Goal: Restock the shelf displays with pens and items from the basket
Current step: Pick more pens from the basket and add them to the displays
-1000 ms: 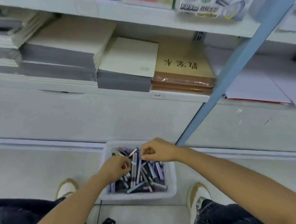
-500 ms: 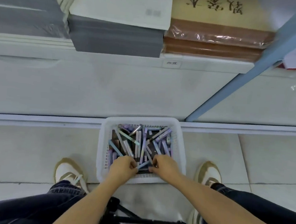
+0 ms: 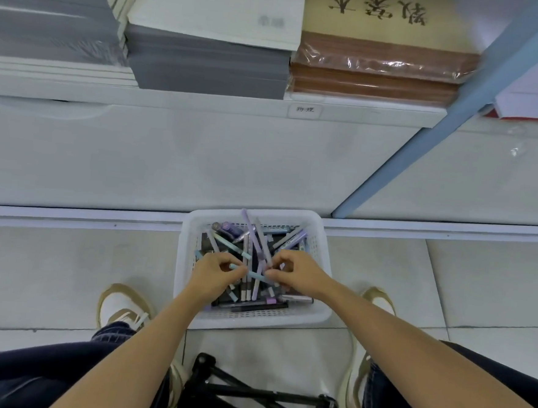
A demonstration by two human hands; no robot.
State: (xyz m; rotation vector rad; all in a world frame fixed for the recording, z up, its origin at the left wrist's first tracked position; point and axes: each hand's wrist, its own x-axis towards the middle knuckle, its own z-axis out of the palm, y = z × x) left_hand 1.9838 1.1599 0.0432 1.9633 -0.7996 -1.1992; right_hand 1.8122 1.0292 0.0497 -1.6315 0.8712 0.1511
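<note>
A white plastic basket (image 3: 185,255) stands on the floor against the shelf base, filled with several purple, blue and dark pens. My left hand (image 3: 213,275) is inside it and pinches one end of a light blue pen (image 3: 253,274). My right hand (image 3: 294,272) grips a bunch of purple pens (image 3: 256,234) that stick up and away from me, and its fingers meet the other end of the blue pen. Both hands hover over the middle of the basket.
Above, the lowest shelf (image 3: 204,102) carries grey paper stacks (image 3: 207,62), brown wrapped notebooks (image 3: 378,74) and a small price label (image 3: 304,109). A blue upright post (image 3: 424,144) runs diagonally on the right. A black tripod (image 3: 248,393) lies between my shoes.
The view tilted down toward the basket. Both hands went to its near end, then rose to its middle, the right lifting a bunch of purple pens and the left a blue pen.
</note>
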